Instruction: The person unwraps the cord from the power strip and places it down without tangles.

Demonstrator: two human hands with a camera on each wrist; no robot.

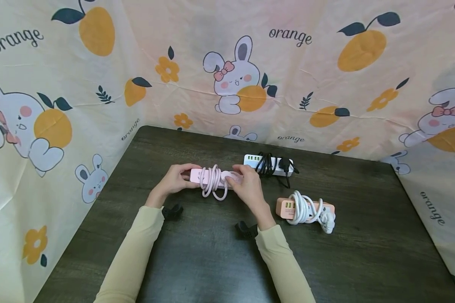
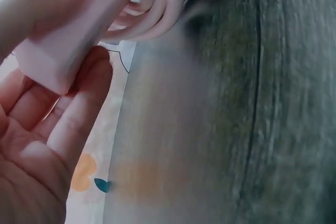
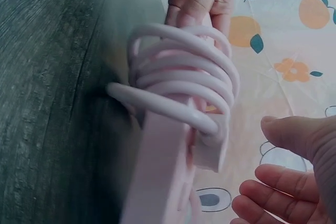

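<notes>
A pink power strip point(image 1: 195, 176) has its thick pale-pink cord point(image 3: 178, 69) wound round the middle. My left hand point(image 1: 173, 182) grips its left end, thumb on one face and fingers beneath, as the left wrist view shows. The pink plug point(image 3: 211, 148) sits against the strip beside the coils. Around the strip's right end is my right hand point(image 1: 247, 185). In the right wrist view its thumb and fingers are spread, a little apart from the strip. The strip seems held just above the dark tabletop point(image 1: 197, 261).
Behind my right hand lies a white power strip point(image 1: 252, 160) wrapped in a black cord point(image 1: 266, 164) with a black plug. To the right is an orange power strip point(image 1: 285, 208) wound with a white cord point(image 1: 300, 208). A patterned cloth point(image 1: 155, 25) surrounds the table's back and sides.
</notes>
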